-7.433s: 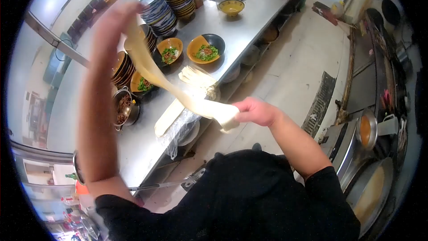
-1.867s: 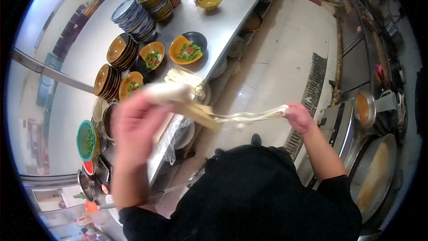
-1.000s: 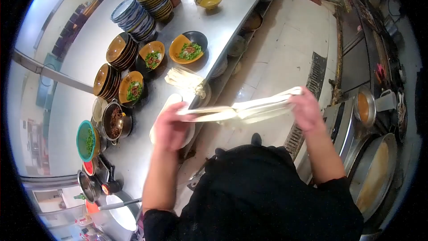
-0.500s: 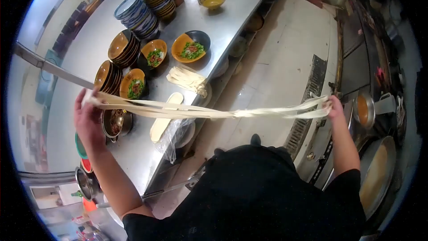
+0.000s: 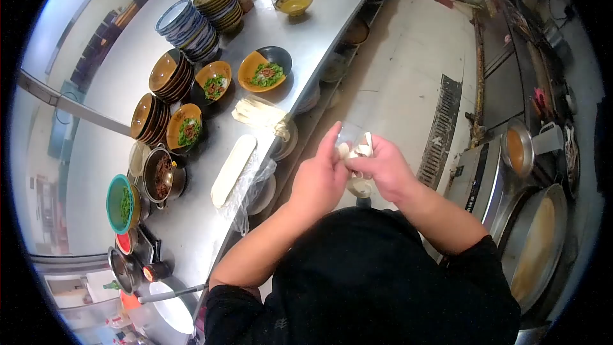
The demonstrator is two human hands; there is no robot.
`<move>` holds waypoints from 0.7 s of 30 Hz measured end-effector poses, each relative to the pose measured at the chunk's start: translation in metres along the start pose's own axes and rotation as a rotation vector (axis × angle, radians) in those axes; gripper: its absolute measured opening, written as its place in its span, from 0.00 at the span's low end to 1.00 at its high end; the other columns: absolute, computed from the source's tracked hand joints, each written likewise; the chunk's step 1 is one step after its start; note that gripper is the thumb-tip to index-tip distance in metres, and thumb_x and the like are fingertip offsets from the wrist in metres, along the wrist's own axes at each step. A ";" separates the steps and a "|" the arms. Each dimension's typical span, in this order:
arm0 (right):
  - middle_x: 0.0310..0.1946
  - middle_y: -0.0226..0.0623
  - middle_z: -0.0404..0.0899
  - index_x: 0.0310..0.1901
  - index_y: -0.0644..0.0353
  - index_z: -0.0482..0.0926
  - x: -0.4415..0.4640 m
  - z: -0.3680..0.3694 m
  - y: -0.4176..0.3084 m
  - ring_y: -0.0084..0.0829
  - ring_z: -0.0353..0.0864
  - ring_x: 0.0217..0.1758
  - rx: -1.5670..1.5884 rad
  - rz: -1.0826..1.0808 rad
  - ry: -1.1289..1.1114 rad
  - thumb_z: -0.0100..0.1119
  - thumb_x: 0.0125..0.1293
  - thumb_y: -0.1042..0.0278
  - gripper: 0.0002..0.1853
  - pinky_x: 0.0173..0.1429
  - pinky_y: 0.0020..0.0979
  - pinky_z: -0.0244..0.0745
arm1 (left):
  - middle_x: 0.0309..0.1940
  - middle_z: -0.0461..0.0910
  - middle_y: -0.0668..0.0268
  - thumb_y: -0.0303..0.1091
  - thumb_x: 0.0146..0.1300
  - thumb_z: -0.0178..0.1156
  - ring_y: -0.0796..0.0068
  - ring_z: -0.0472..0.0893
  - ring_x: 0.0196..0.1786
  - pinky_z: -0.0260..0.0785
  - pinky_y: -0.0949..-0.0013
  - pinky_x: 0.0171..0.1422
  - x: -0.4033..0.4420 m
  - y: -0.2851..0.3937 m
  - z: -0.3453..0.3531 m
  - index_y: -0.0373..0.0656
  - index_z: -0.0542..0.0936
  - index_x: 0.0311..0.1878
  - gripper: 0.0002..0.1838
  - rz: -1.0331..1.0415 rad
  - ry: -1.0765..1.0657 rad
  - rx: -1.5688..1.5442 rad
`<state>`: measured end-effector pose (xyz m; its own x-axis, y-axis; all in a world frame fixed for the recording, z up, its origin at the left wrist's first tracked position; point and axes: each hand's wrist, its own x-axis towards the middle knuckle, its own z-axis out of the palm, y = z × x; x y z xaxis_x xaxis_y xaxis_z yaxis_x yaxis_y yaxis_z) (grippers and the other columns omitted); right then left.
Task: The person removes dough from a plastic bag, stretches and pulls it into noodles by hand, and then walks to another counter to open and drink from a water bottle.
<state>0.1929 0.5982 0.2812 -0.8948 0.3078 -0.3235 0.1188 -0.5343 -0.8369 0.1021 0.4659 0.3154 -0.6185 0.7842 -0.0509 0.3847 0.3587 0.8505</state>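
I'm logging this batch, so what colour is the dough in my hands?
Creamy off-white; the dough shows best in the head view, partly hidden by fingers.

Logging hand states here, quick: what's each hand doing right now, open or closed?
Left hand: closed on pale ribbon-like dough strands.
Right hand: closed on the same strands.

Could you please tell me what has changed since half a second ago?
The left hand has moved rightward and the right hand leftward, from spread wide to close together. The dough strands, stretched between them then, are now bunched at the hands. The flat dough piece, strip pile and garnished bowls stayed put.
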 end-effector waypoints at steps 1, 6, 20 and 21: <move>0.38 0.33 0.79 0.46 0.62 0.74 -0.002 0.005 0.000 0.24 0.78 0.38 -0.019 -0.060 0.047 0.61 0.54 0.79 0.16 0.42 0.25 0.73 | 0.32 0.81 0.50 0.27 0.58 0.55 0.47 0.80 0.35 0.72 0.56 0.41 0.000 -0.001 0.002 0.44 0.58 0.68 0.34 -0.002 0.002 -0.001; 0.35 0.32 0.78 0.44 0.62 0.74 -0.004 0.008 0.002 0.23 0.76 0.35 -0.110 -0.180 0.186 0.62 0.51 0.82 0.17 0.39 0.23 0.72 | 0.31 0.81 0.53 0.28 0.55 0.56 0.49 0.80 0.34 0.73 0.55 0.40 0.001 -0.018 0.004 0.45 0.63 0.66 0.32 0.022 0.138 0.196; 0.36 0.33 0.77 0.42 0.64 0.75 -0.053 -0.356 -0.121 0.27 0.77 0.38 0.362 -0.557 0.415 0.57 0.61 0.73 0.08 0.48 0.28 0.73 | 0.37 0.81 0.53 0.33 0.58 0.49 0.51 0.80 0.44 0.72 0.54 0.46 -0.122 -0.307 -0.259 0.45 0.82 0.37 0.12 -0.758 0.418 1.060; 0.36 0.33 0.77 0.42 0.63 0.75 -0.049 -0.378 -0.122 0.28 0.76 0.39 0.286 -0.659 0.510 0.57 0.62 0.72 0.08 0.49 0.29 0.73 | 0.37 0.81 0.53 0.33 0.57 0.50 0.51 0.80 0.43 0.72 0.54 0.46 -0.131 -0.311 -0.276 0.44 0.82 0.37 0.12 -0.782 0.458 1.086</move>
<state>0.3847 0.9461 0.2323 -0.4343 0.9003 -0.0288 -0.5269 -0.2798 -0.8025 -0.1254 0.1122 0.2021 -0.9982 0.0485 0.0359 0.0426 0.9879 -0.1491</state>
